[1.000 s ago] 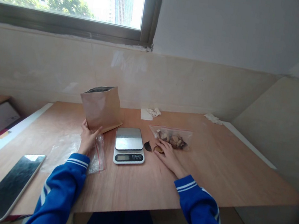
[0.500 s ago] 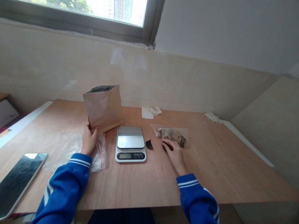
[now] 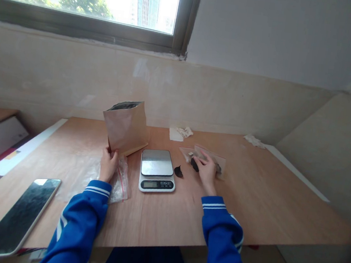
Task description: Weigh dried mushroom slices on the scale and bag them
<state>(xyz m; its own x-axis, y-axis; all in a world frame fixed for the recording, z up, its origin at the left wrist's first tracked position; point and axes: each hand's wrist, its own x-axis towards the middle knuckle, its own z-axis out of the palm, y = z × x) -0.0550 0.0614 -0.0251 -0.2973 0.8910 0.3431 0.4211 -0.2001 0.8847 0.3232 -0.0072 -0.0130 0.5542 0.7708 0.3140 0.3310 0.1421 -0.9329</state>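
Observation:
My left hand point(image 3: 108, 164) grips the lower front corner of a brown paper pouch point(image 3: 127, 130), which stands with its top open. Under that hand lie clear zip-lock bags point(image 3: 119, 184) with a red strip. My right hand point(image 3: 206, 170) pinches a dark, flat piece point(image 3: 195, 164) just above the table, its kind unclear. Behind that hand is a clear zip bag point(image 3: 221, 161) with brownish dried pieces, partly hidden by the fingers. Between the hands sits a white kitchen scale point(image 3: 157, 170) with a bare metal plate. Another dark piece point(image 3: 178, 171) lies right of the scale.
A large smartphone point(image 3: 18, 218) lies at the table's left front. Crumpled tissue point(image 3: 185, 132) and a white paper point(image 3: 175, 134) are at the back, with more tissue point(image 3: 254, 141) at back right. The wooden table point(image 3: 267, 195) meets a tiled wall under a window.
My right hand has lifted the dark piece slightly and moved up toward the scale side, over the bag of dried pieces. My left hand stays on the pouch. The view has shifted slightly.

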